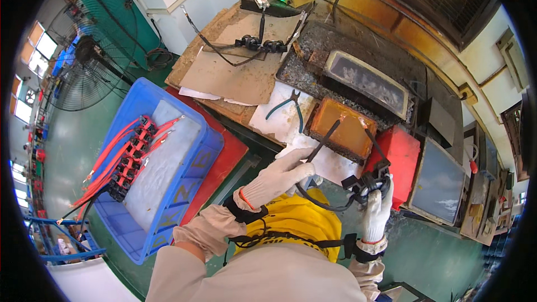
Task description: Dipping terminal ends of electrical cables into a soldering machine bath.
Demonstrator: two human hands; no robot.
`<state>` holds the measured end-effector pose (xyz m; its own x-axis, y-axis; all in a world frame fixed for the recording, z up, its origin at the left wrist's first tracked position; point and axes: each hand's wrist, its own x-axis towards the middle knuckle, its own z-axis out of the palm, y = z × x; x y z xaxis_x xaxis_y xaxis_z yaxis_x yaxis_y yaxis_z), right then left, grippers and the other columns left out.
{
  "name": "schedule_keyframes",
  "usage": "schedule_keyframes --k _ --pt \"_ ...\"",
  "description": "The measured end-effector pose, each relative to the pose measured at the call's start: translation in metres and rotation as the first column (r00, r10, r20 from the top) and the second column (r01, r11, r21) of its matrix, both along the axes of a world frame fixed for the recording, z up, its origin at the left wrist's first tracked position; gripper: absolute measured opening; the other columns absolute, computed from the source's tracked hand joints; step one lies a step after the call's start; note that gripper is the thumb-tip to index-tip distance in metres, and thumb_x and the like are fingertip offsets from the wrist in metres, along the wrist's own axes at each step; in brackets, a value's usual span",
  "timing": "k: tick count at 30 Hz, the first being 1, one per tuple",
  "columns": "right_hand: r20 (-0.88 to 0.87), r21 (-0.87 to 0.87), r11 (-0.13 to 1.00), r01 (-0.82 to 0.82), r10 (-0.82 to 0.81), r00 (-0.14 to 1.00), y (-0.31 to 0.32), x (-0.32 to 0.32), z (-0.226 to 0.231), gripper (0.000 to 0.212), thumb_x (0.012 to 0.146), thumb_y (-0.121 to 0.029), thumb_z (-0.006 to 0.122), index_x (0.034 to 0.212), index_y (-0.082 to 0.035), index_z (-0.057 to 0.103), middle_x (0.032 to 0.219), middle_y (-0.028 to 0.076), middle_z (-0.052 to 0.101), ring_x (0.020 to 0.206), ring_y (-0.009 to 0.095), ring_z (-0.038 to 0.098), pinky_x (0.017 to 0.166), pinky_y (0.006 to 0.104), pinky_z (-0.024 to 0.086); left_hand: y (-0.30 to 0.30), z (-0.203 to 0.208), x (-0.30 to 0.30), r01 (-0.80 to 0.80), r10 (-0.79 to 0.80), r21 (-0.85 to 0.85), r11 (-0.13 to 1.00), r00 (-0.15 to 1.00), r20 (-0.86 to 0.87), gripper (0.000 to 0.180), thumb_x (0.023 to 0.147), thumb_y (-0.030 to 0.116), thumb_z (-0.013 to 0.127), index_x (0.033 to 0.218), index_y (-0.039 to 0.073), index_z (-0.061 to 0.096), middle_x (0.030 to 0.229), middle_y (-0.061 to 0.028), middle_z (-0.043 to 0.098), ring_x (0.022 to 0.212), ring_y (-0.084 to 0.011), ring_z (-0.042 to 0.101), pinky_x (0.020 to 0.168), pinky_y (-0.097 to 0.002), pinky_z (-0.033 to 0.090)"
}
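Note:
In a white glove, my left hand (282,176) pinches a black cable (329,136) whose bare metal tip points up over an amber slab (330,128) in a shallow tray. My right hand (379,210), also gloved, grips the black clamp-like part (366,184) that this cable loops down to. A second, shorter black lead (376,144) rises from the part, its metal tip near the slab's right edge. Whether either tip touches the slab, I cannot tell. Pliers with dark teal handles (292,103) lie on white paper left of the slab.
Behind the slab stands a rectangular pot (366,81) with a silvery surface. A similar black part with leads (260,45) rests on cardboard. At left, a blue crate (196,159) holds parts with red cables (134,156). A red box (398,162) stands right; a fan (89,50) far left.

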<state>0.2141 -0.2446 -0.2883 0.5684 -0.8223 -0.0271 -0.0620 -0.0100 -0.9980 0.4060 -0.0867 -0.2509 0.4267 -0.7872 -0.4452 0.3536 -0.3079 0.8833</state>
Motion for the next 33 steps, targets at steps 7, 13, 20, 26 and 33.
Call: schedule_keyframes --k 7,13,20,26,33 --pt "-0.076 0.209 0.976 0.054 -0.039 0.996 -0.005 0.003 0.002 0.038 0.090 -0.022 0.048 0.125 -0.006 0.043 0.076 0.000 0.054 0.051 0.004 0.043 0.042 0.0183 0.034 -0.009 -0.006 0.002 0.059 -0.059 0.048 0.997 0.998 -0.014 0.042 0.090 0.027 0.050 0.128 0.009 0.047 0.076 0.0006 0.047 0.059 -0.0064 0.043 0.053 -0.0199 0.036" --pt "-0.146 0.198 0.980 0.029 0.000 0.989 -0.015 0.006 -0.004 0.035 0.091 -0.023 0.048 0.121 -0.006 0.046 0.075 -0.002 0.054 0.051 0.004 0.042 0.042 0.0177 0.034 -0.016 -0.013 0.004 0.055 -0.058 0.106 0.993 0.998 0.033 0.045 0.089 0.032 0.051 0.127 0.010 0.048 0.081 -0.0010 0.050 0.066 -0.0072 0.047 0.055 -0.0211 0.039" --pt "-0.158 0.216 0.976 0.009 0.026 0.987 -0.015 0.009 -0.007 0.038 0.090 -0.028 0.051 0.121 -0.007 0.046 0.075 -0.001 0.055 0.051 0.004 0.043 0.042 0.0180 0.034 -0.017 -0.019 0.007 0.057 -0.059 0.117 0.991 0.998 0.007 0.047 0.088 0.036 0.052 0.127 0.010 0.048 0.081 -0.0009 0.050 0.068 -0.0073 0.047 0.056 -0.0210 0.040" --pt "-0.194 0.201 0.979 0.035 0.005 0.981 -0.016 0.009 -0.012 0.042 0.090 -0.030 0.053 0.124 -0.007 0.045 0.075 -0.001 0.055 0.051 0.004 0.044 0.041 0.0186 0.034 -0.017 -0.028 0.007 0.033 -0.036 0.100 0.994 0.999 0.026 0.044 0.089 0.033 0.051 0.126 0.009 0.049 0.081 -0.0008 0.050 0.068 -0.0069 0.046 0.056 -0.0207 0.039" --pt "-0.177 0.205 0.979 0.020 0.018 0.984 -0.021 0.007 -0.021 0.043 0.090 -0.031 0.054 0.125 -0.007 0.045 0.076 -0.001 0.055 0.052 0.005 0.044 0.042 0.0187 0.033 -0.018 -0.028 0.007 0.018 -0.022 0.129 0.991 0.999 0.025 0.044 0.089 0.032 0.052 0.126 0.008 0.049 0.081 -0.0008 0.050 0.068 -0.0067 0.046 0.056 -0.0209 0.039"
